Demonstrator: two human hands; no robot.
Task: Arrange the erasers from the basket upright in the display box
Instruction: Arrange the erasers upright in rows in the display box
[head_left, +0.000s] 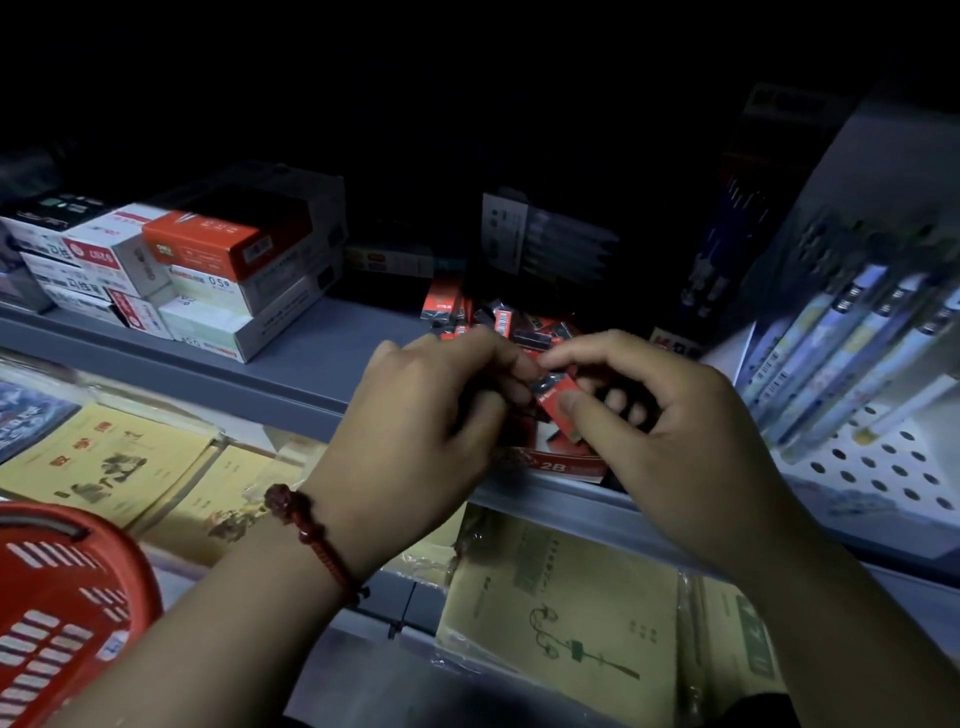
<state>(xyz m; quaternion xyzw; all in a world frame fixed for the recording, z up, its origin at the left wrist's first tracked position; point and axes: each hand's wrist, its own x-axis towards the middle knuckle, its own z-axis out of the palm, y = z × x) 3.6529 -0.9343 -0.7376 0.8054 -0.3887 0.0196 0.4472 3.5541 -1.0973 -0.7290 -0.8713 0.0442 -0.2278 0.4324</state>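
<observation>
Both hands are together right above the display box (563, 466). The right hand (670, 421) pinches a small eraser (557, 401) between thumb and forefinger. It's a rectangular block in a red sleeve with a glossy dark end, held tilted. The left hand (426, 415) has its fingers curled in, with the tips closing on that dark end. It's a bit blurry there, so I can't tell if anything else is in its palm. There's a knotted red cord bracelet (311, 530) on the left wrist.

The display box is red cardboard with "2B" printed on its front lip, and it sits at the front edge of a grey metal shelf (311, 364). The hands mostly hide what's inside it. Just behind the box is a jumbled heap of loose erasers (506, 325), red and black in shiny wrap.

Left of the box is a stack of red-and-white cardboard cartons (197, 270). To its right, long clear pen packs (841, 353) lean over a white perforated panel (883, 467). Below it, on the lower level, are yellowish notebooks (561, 613) in plastic film. Far down-left of the box is the slotted red plastic basket (62, 597). Behind everything the room is really dark, pretty much black.
</observation>
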